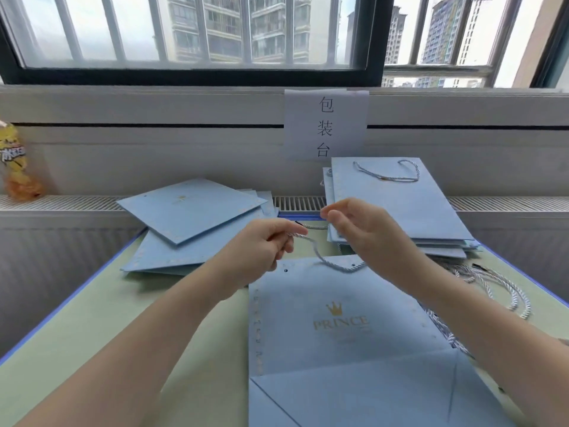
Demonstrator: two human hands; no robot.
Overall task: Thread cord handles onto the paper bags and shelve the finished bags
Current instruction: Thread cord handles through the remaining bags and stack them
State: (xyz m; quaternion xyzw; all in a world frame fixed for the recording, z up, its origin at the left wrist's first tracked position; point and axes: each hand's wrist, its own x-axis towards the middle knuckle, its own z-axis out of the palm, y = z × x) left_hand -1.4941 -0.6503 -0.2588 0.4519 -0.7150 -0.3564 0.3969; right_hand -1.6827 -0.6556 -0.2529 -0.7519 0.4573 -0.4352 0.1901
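Observation:
A flat light-blue paper bag [345, 349] with a gold crown logo lies in front of me on the green table. A white twisted cord [320, 257] rises from a hole near the bag's top edge. My left hand [264, 248] pinches the cord above the bag. My right hand [354, 229] is raised beside it with thumb and forefinger pinched together; the cord's far end runs toward those fingers. Two empty holes show at the bag's top left.
A pile of blue bags without handles [191, 223] lies at the back left. A stack of bags with cord handles [400, 204] sits at the back right. Loose cords [492, 285] lie to the right. A paper sign [326, 124] hangs on the wall; a snack tube [15, 161] stands far left.

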